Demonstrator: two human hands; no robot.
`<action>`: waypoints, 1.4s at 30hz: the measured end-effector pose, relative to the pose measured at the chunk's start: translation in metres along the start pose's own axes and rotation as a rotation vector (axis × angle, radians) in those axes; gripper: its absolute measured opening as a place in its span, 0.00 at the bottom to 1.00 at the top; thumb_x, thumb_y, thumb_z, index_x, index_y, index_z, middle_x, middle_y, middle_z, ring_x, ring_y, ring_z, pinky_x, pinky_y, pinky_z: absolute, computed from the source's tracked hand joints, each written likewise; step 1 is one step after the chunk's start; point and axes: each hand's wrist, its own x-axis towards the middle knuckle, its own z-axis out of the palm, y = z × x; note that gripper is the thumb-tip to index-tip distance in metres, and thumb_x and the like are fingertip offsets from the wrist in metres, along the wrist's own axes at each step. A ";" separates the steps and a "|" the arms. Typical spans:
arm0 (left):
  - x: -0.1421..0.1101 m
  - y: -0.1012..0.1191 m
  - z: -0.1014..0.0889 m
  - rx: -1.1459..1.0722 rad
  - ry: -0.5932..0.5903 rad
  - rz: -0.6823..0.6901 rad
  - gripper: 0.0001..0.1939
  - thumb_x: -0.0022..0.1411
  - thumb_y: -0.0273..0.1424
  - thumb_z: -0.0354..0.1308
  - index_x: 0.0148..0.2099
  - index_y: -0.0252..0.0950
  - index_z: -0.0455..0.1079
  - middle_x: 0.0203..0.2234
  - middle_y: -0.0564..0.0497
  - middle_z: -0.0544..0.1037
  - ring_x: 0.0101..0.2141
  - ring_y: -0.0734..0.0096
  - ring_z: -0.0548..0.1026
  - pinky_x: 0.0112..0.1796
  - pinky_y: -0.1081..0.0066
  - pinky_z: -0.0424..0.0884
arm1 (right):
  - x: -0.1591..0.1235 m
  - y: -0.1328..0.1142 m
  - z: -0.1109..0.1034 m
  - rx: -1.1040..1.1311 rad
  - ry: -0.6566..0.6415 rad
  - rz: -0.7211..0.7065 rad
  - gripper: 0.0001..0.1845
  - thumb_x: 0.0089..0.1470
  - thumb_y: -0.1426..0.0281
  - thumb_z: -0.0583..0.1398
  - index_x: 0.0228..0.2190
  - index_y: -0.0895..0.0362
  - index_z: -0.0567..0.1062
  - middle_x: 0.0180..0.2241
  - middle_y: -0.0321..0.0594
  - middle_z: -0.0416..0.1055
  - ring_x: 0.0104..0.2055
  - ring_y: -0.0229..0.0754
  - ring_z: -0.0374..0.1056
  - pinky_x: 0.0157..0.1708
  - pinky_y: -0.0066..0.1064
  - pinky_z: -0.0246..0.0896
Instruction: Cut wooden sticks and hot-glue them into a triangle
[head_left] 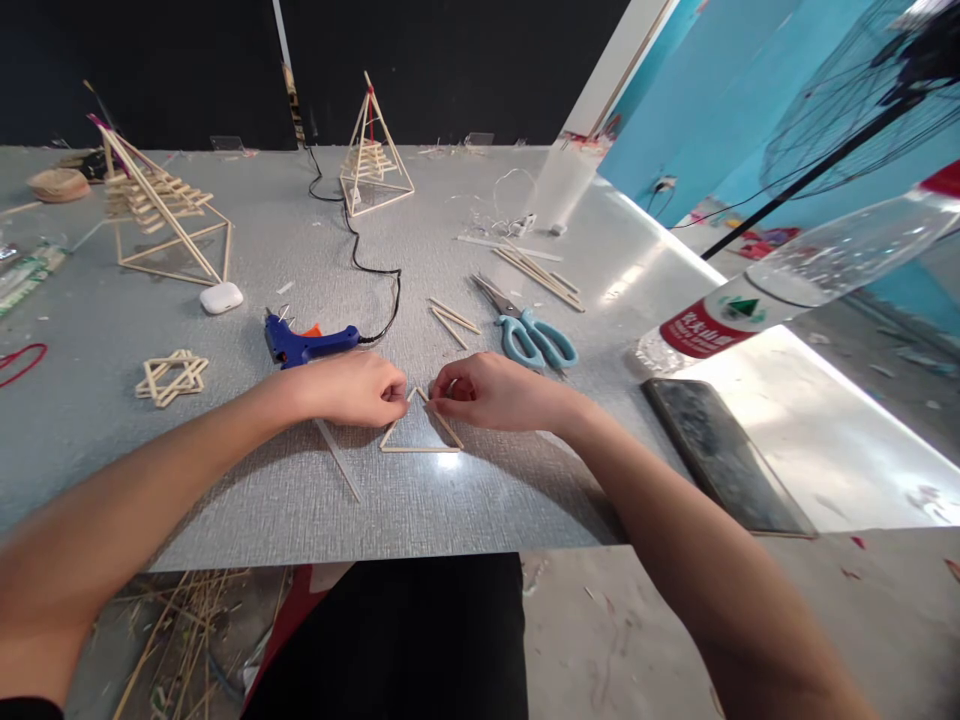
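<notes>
Observed left hand (360,390) and right hand (499,392) low over the tabletop (255,520), fingers curled and fingertips turned toward each other, with forearms (187,470) slanting inward from either side. Found each grip drawn together, thumb and forefinger pinched on one slanting side of the wooden-stick triangle (420,450) near its apex; located that triangle flat on the tabletop near its front edge. Recorded blue glue gun (319,346) just beyond the left wrist, scissors (526,335) beyond the right hand.

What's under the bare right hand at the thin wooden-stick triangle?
Around the bare right hand, the grey textured tabletop shows; the small pale wooden triangle lies at its fingertips. Whatever is directly beneath the hand is covered.
</notes>
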 end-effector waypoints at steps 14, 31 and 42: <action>0.000 0.001 0.000 0.002 0.004 -0.009 0.12 0.61 0.37 0.54 0.26 0.38 0.65 0.21 0.54 0.71 0.21 0.74 0.63 0.26 0.68 0.53 | 0.000 0.000 0.001 -0.006 0.008 0.002 0.12 0.56 0.61 0.61 0.32 0.56 0.79 0.27 0.36 0.75 0.24 0.34 0.63 0.27 0.29 0.53; 0.001 0.001 0.000 0.017 -0.002 -0.010 0.13 0.61 0.37 0.54 0.27 0.37 0.65 0.21 0.53 0.72 0.21 0.74 0.63 0.27 0.68 0.52 | 0.000 -0.001 0.000 -0.020 -0.002 0.026 0.12 0.56 0.61 0.61 0.33 0.56 0.79 0.27 0.35 0.75 0.25 0.34 0.63 0.28 0.29 0.53; 0.001 0.000 0.001 0.025 -0.002 -0.006 0.14 0.62 0.38 0.53 0.26 0.37 0.63 0.20 0.52 0.71 0.21 0.74 0.63 0.27 0.67 0.51 | 0.000 -0.001 0.000 -0.028 0.006 0.021 0.11 0.56 0.61 0.61 0.32 0.55 0.79 0.27 0.34 0.75 0.25 0.33 0.63 0.27 0.29 0.54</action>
